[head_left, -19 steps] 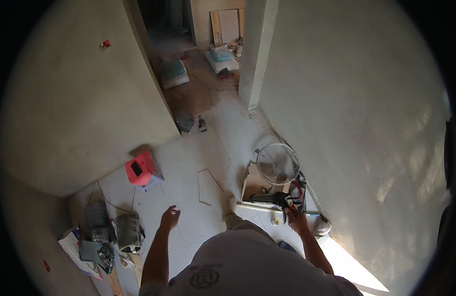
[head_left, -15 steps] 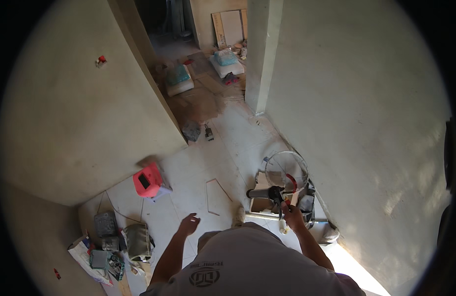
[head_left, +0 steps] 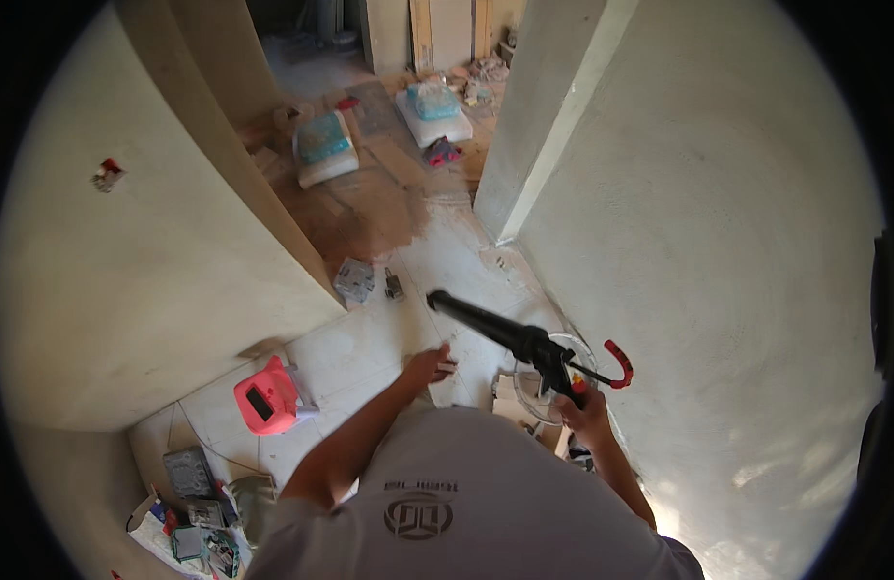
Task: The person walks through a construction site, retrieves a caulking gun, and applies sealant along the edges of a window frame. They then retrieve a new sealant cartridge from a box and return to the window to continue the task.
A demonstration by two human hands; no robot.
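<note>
My right hand [head_left: 584, 416] grips the handle of a black caulking gun [head_left: 486, 324], its fingers wrapped round the grip. The gun is lifted over the floor, its long barrel pointing forward and left. A red hooked rod end [head_left: 618, 365] sticks out at its back, to the right of my hand. My left hand [head_left: 430, 367] is open and holds nothing, its fingers reaching right, below the barrel and apart from it. Behind the gun and my right hand, an open cardboard box [head_left: 508, 398] and a pale hoop [head_left: 539, 411] are partly hidden.
A pink-red shell with a dark window [head_left: 266, 396] stands by the left wall. Tool cases [head_left: 189, 472] and bags lie at lower left. Ahead, a grey block [head_left: 354, 279] and small tool [head_left: 394, 285] sit near the doorway; wrapped sacks [head_left: 325, 159] lie beyond. A plastered wall [head_left: 718, 242] runs along the right.
The caulking gun has come up, and its barrel has swung forward. My left hand has moved forward and right, toward the gun. The view has shifted a little.
</note>
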